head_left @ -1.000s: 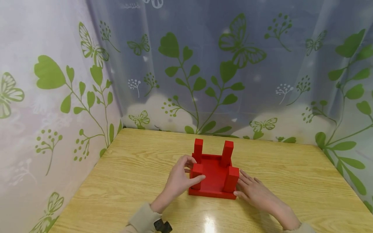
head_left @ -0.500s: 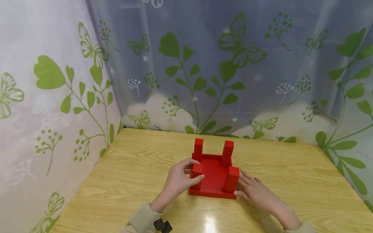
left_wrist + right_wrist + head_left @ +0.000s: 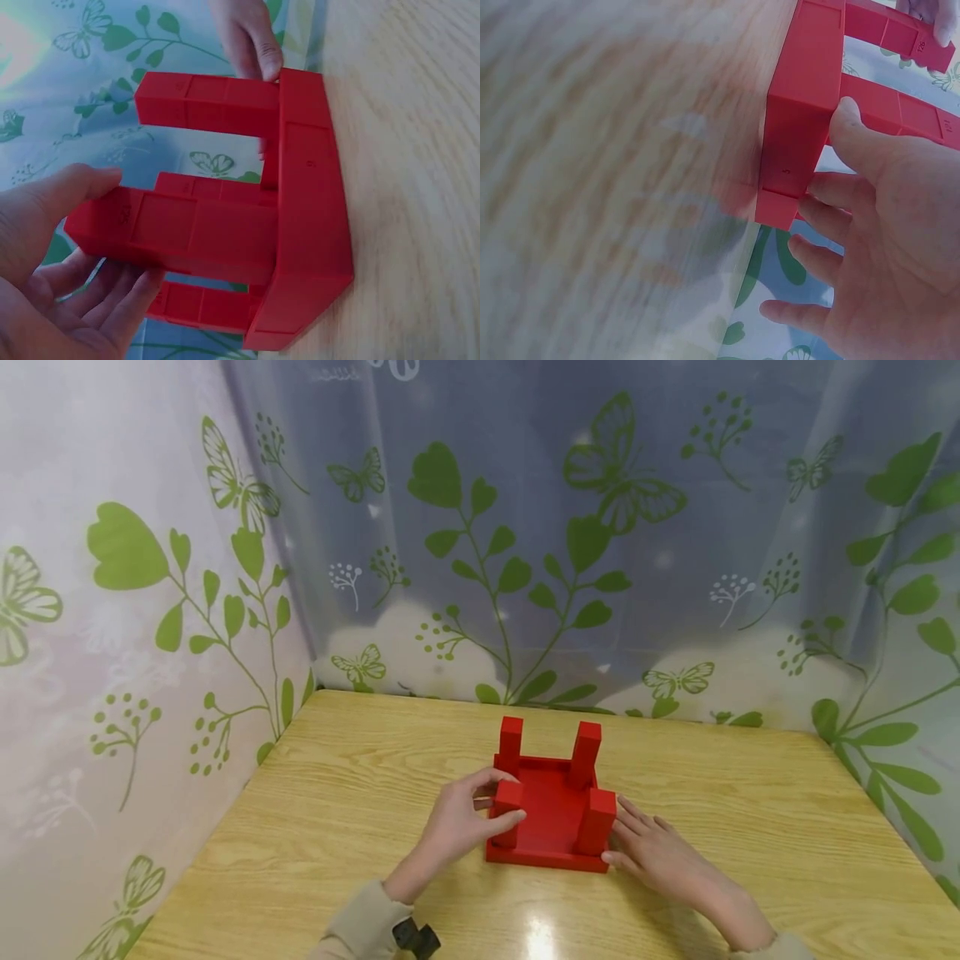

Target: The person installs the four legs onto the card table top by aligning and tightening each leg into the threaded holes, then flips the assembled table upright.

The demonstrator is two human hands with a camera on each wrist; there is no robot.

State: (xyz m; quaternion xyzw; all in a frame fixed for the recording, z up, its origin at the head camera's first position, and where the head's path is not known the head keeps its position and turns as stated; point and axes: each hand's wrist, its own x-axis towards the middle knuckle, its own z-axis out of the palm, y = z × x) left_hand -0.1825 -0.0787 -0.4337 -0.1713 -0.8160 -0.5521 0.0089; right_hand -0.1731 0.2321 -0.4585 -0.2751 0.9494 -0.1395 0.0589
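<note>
A red square frame with a flat panel inside lies on the table, like a small stool turned upside down, several square legs standing up at its corners. My left hand pinches the near-left leg near its top, thumb on one side and fingers on the other. In the left wrist view that leg shows raised markings and grooves. My right hand lies along the frame's right side by the near-right leg. Its thumb touches the frame's corner, and its fingers are spread and mostly straight in the right wrist view.
The light wooden table extends around the red piece on every side. Behind it hangs a curtain printed with green leaves and butterflies, with a similar one at the left. A black strap piece sits on the left wrist.
The left hand's fingers have shifted slightly and drawn in around the near-left leg. The right hand and the red piece look almost unchanged.
</note>
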